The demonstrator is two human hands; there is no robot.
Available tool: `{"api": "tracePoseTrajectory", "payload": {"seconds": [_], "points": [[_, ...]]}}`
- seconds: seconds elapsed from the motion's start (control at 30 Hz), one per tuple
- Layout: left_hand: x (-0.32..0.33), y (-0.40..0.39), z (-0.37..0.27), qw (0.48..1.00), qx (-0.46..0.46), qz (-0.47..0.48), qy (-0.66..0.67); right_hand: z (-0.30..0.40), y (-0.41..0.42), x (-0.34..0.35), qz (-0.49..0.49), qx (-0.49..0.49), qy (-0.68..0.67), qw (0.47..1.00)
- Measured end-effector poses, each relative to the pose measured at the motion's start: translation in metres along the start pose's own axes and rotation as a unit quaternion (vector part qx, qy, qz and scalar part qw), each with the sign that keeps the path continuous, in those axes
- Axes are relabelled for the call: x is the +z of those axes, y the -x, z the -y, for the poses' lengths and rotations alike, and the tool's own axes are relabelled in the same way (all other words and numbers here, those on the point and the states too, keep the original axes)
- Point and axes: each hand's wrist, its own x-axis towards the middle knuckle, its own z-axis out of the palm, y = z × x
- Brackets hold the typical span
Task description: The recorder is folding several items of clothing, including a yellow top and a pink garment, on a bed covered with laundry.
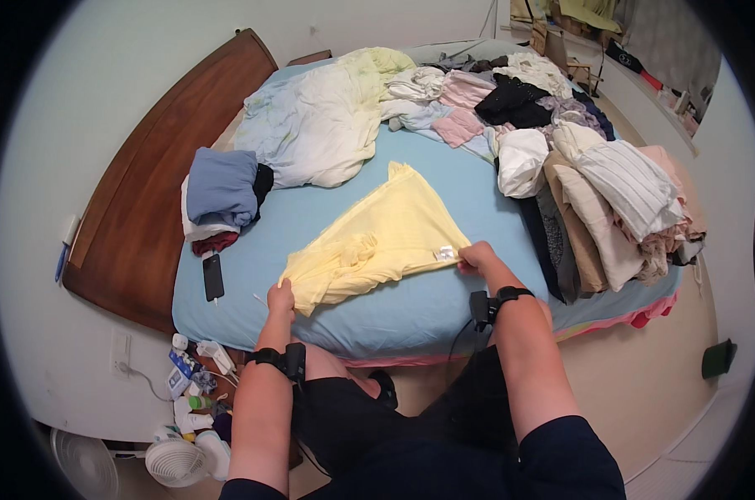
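A thin yellow garment [409, 219] lies partly spread on the light blue bed sheet [440, 312], with a bunched part towards its left end. My left hand [282, 299] grips its near left corner. My right hand [477, 257] pinches the right corner, beside a small white label [444, 253]. The cloth between my hands is partly raised from the bed at its near edge, and its far end comes to a crumpled tip. Fingertips of both hands are partly hidden by the fabric.
Folded blue clothing [221, 187] and a phone [213, 277] lie at the left. A pale quilt [321, 119] is behind. Stacked folded clothes [602, 212] stand at the right, with a loose clothes heap [459, 106] beyond. A wooden headboard [177, 169] borders the left; a fan [176, 462] is lower left.
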Motion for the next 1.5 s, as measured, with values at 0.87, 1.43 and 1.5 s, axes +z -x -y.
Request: {"api": "tracePoseTrajectory", "payload": {"seconds": [0.87,1.43,1.5], "points": [[0.084,0.118,-0.039,0.983,0.115,0.145,-0.021,0.011,0.116,0.078,0.221,-0.307,0.116,0.918],[0.141,0.148,-0.019,0.915,0.174,0.151,-0.330,-0.038,0.078,0.056,0.018,-0.194,0.161,0.968],[0.140,0.143,-0.002,0.921,0.093,0.108,-0.363,-0.042,0.070,0.051,-0.060,-0.277,0.211,0.935]]}}
